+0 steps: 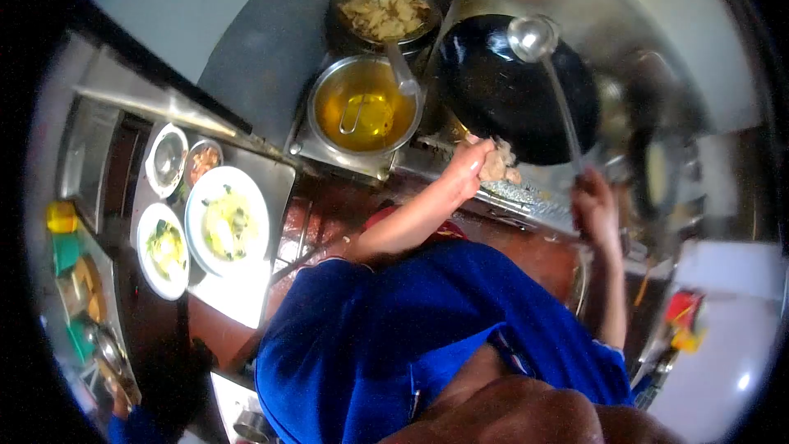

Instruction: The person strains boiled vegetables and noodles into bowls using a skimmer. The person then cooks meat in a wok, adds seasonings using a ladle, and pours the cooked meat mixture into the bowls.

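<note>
My right hand (pixel 595 207) is wrapped round the long handle of a steel ladle (pixel 534 38), whose bowl is over the far side of a black wok (pixel 514 86). At the wok's near rim, my left hand (pixel 470 166) is closed on what looks like a crumpled beige cloth (pixel 498 163). Whether the cloth grips the wok's rim or handle is hidden. Left of the wok stands a steel pot (pixel 316 107) of yellow oil. Behind that pot, a strainer (pixel 404 74) with a handle holds pale brown fried pieces (pixel 385 13).
On the left, a steel counter (pixel 251 300) carries a large white bowl (pixel 261 218) and a smaller white bowl (pixel 149 275), both with greens. Small bowls (pixel 167 160) stand behind them. Another person's blue sleeve (pixel 138 427) shows at lower left.
</note>
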Demonstrator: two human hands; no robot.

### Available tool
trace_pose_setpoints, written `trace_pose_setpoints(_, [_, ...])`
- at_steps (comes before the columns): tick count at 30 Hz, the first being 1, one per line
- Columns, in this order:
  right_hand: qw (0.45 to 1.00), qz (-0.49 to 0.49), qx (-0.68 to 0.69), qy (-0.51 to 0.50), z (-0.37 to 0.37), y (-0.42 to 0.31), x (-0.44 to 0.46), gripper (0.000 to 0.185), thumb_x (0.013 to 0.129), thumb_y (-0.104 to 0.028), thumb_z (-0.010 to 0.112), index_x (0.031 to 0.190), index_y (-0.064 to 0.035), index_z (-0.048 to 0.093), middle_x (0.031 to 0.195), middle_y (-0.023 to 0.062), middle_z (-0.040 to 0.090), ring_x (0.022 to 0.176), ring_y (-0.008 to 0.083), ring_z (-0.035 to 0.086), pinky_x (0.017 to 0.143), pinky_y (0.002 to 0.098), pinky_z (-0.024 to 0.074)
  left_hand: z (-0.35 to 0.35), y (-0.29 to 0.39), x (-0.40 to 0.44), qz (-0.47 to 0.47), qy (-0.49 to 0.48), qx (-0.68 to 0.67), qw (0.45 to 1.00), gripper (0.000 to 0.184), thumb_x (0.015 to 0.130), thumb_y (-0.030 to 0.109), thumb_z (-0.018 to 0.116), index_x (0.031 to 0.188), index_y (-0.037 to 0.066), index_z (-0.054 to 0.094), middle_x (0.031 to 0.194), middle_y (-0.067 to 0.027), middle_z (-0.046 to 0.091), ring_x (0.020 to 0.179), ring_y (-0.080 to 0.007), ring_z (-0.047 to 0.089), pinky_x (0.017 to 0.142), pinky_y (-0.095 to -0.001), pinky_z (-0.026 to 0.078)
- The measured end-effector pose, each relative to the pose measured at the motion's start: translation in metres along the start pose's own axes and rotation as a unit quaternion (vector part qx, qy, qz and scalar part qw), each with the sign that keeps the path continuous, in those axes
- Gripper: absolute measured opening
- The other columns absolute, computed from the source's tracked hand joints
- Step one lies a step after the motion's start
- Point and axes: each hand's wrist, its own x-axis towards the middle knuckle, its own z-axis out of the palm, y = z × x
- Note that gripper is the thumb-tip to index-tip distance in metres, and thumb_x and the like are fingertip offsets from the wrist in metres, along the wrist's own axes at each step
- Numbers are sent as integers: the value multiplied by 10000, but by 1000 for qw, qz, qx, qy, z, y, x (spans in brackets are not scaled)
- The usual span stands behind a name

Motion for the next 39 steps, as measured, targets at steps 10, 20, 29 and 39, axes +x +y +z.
trace_pose_setpoints(10, [994,-95,-39,-22,-36,217,-44,629,832,73,556,1422,-16,357,1352,183,497,1186,293,533,971,362,439,7,-94,-79,77,15,78,994,193,811,16,573,985,32,491,773,-78,597,648,-195,614,614,-338,542])
trace_pose_setpoints(20, [943,-182,-280,-3,-18,217,-95,547,886,-19,517,1417,-18,385,1418,192,441,1311,287,416,1094,365,307,-5,-138,-133,109,49,168,978,305,818,63,597,1116,42,537,919,-38,596,849,-149,594,772,-319,510])
trace_pose_setpoints(29, [991,-20,-127,-34,1,243,-106,572,1015,-373,322,1439,10,333,1479,158,357,1365,257,322,1118,369,265,-122,-73,-206,122,-7,69,990,301,874,280,673,1064,52,623,961,-71,666,824,-192,635,692,-309,533])
trace_pose_setpoints(39, [868,-110,-484,-15,14,234,-106,670,822,-248,690,1382,-41,384,1232,243,538,1137,420,513,937,454,436,-309,94,-366,293,112,-216,925,578,981,450,323,1260,-33,472,975,-183,651,707,-204,629,489,-246,482])
